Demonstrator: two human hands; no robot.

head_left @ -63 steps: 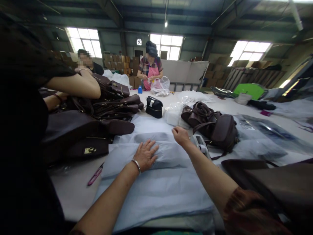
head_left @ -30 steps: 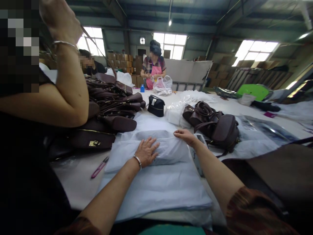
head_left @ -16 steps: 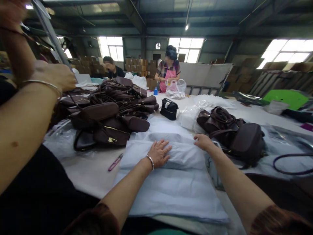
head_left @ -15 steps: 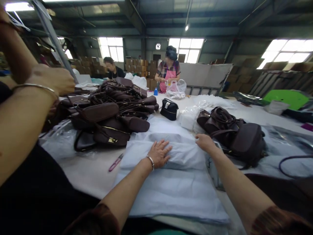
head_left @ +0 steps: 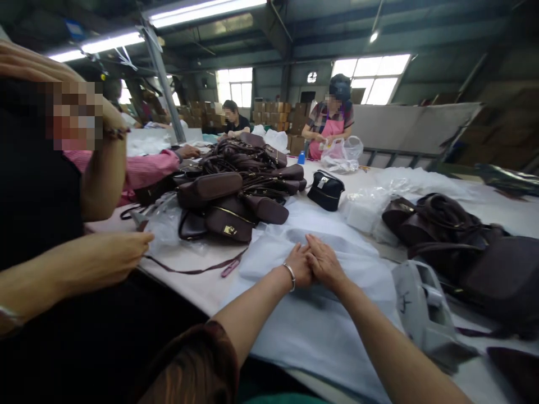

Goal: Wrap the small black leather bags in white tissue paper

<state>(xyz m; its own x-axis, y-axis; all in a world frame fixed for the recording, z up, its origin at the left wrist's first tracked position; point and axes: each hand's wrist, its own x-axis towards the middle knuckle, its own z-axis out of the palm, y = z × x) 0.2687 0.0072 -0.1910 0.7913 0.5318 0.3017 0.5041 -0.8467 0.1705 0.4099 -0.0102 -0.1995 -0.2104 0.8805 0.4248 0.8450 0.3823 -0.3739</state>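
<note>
1. Both my hands are meeting over the white sheets [head_left: 290, 331], left hand [head_left: 300, 266] touching right hand [head_left: 324, 261].
2. My right fingers are lying close together against the left ones, partly hiding them; I cannot tell whether anything is being gripped.
3. The white sheets are lying beneath my hands, on the table [head_left: 189, 286].
4. Purple snips [head_left: 230, 268] are resting beside their left edge, and a black pouch [head_left: 325, 191] is standing just beyond.

Lit tube lights [head_left: 208, 12], bright windows [head_left: 374, 67], stacked cartons [head_left: 272, 116] behind.
</note>
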